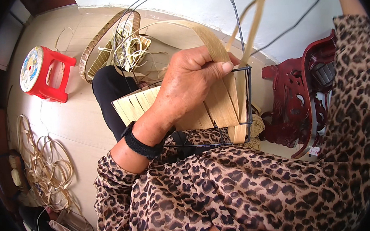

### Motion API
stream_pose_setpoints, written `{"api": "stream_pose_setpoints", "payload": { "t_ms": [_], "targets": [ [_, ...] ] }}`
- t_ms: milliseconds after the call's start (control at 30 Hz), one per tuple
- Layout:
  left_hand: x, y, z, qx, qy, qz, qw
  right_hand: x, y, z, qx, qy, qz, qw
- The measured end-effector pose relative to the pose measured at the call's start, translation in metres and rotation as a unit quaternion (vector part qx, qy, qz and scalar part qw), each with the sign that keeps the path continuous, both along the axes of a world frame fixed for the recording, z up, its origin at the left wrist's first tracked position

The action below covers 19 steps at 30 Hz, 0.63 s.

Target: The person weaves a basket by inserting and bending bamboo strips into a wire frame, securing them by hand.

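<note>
A black wire basket frame [250,95] with a tall wire handle [234,8] rests over my lap. Flat pale straw strips wrap its side, forming a woven panel [142,102]. Across the panel's upper edge, near the frame's right corner, lies my left hand [188,78], its thumb and fingers closed on a straw strip [204,35]. Another long strip [260,16] and a dark thin wire [293,24] run up toward the top right. My right forearm reaches out of the picture at the upper right, so that hand is hidden.
A finished-looking basket [92,64] full of loose straw stands on the tiled floor. To its left is a red stool [56,75]. Tangled strips [50,169] lie at the left, near part of another person [50,230]. A carved dark red wooden chair [293,85] stands by the white wall.
</note>
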State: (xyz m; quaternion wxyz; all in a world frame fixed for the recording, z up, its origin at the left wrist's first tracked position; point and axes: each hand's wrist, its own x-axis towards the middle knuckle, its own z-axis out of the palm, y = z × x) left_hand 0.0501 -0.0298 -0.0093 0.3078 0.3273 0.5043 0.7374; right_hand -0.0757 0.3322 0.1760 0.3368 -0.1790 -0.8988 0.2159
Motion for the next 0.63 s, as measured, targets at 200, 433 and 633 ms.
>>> {"api": "stream_pose_setpoints", "payload": {
  "t_ms": [200, 433, 633],
  "targets": [
    [-0.005, -0.002, -0.001, -0.023, -0.013, -0.026, 0.999, 0.117, -0.097, -0.070, 0.170, -0.187, 0.003, 0.968],
    [-0.001, -0.003, 0.000, -0.005, -0.027, -0.026, 0.999, 0.148, -0.154, -0.093, 0.182, -0.385, 0.551, 0.718],
    [-0.001, -0.003, -0.003, -0.016, -0.037, -0.006, 0.999, 0.110, -0.166, -0.080, 0.108, -0.634, 0.510, 0.571]
  ]
}}
